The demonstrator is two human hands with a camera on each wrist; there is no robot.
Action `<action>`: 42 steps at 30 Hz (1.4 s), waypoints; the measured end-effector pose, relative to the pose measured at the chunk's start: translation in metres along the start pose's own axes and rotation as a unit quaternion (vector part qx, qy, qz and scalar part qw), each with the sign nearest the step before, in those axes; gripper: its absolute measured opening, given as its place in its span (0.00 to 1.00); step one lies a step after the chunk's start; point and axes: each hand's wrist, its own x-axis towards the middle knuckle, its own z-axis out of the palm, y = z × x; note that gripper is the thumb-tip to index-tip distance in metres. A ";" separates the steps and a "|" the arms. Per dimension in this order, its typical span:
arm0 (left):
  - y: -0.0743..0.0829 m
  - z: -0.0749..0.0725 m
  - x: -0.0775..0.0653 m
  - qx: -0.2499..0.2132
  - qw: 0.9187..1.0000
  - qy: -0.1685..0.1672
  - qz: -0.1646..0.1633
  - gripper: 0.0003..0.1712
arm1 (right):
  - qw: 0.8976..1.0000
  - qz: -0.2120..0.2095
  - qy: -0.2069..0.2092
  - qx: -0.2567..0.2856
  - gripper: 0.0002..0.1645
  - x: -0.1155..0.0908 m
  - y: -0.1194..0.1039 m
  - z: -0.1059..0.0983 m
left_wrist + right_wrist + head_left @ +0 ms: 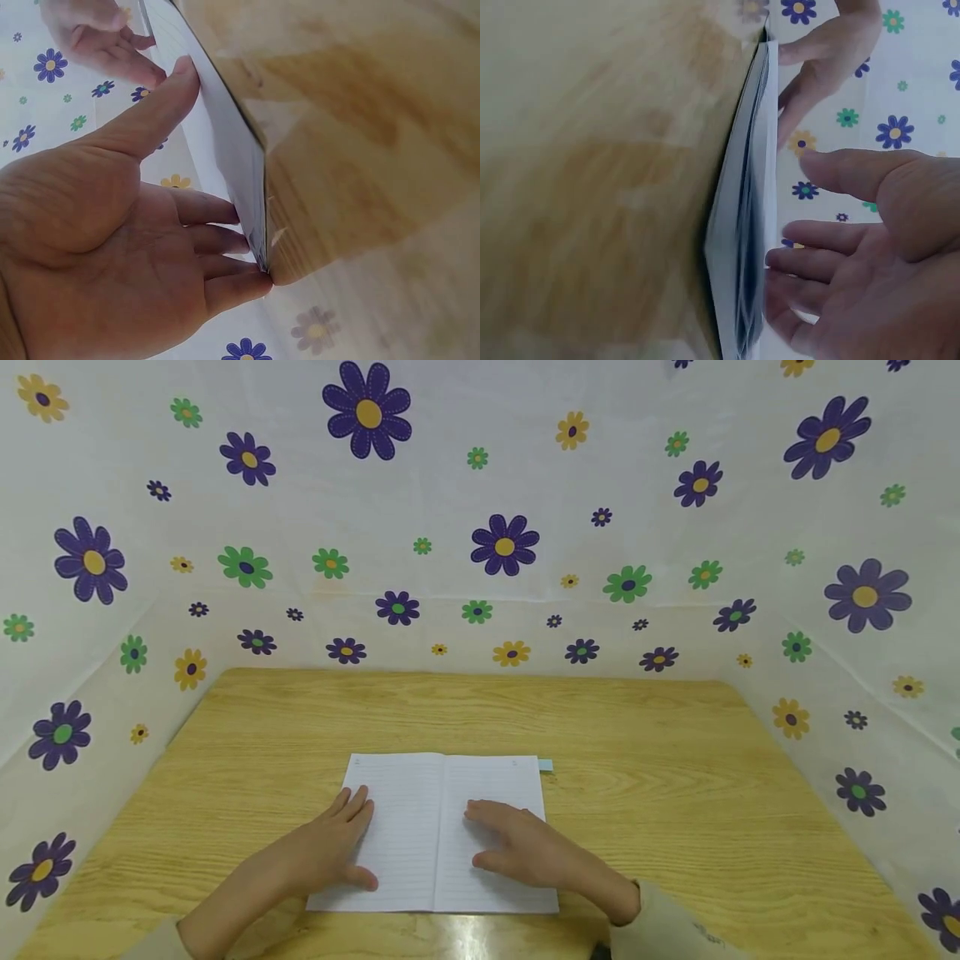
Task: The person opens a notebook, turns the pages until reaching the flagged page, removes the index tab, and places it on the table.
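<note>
An open notebook [408, 827] with lined, unwritten pages lies flat on the wooden table. My left hand [333, 847] rests on its left page near the outer edge, fingers extended and thumb spread toward the middle. In the left wrist view, the fingertips [238, 244] of that hand touch the page by the notebook's edge. Over the right page is my right hand [525, 847], its fingers fairly straight and the thumb apart, holding nothing. The right wrist view shows the stacked page edges [742, 247] of the notebook, with the right fingertips close to the top page.
A small light-blue tab [546, 765] sticks out at the notebook's upper right. The wooden table [660, 760] extends around the notebook. White cloth [435, 493] printed with purple, green and yellow flowers rises behind the table and along both sides.
</note>
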 end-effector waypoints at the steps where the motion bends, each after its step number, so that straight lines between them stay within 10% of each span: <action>1: 0.000 0.000 0.000 -0.002 1.000 -0.002 -0.002 0.62 | 1.000 0.001 0.000 -0.027 0.33 -0.002 0.001 -0.002; 5: 0.000 -0.001 0.000 -0.008 1.000 -0.006 -0.006 0.62 | 0.994 0.019 0.000 -0.107 0.36 -0.010 0.007 -0.008; 17: -0.003 -0.001 0.000 -0.009 1.000 -0.013 -0.010 0.64 | 0.989 0.104 0.013 -0.101 0.46 -0.030 0.033 -0.024; 42: -0.010 0.001 -0.001 -0.009 1.000 -0.003 -0.018 0.67 | 0.988 0.050 0.018 -0.144 0.30 -0.030 0.039 -0.023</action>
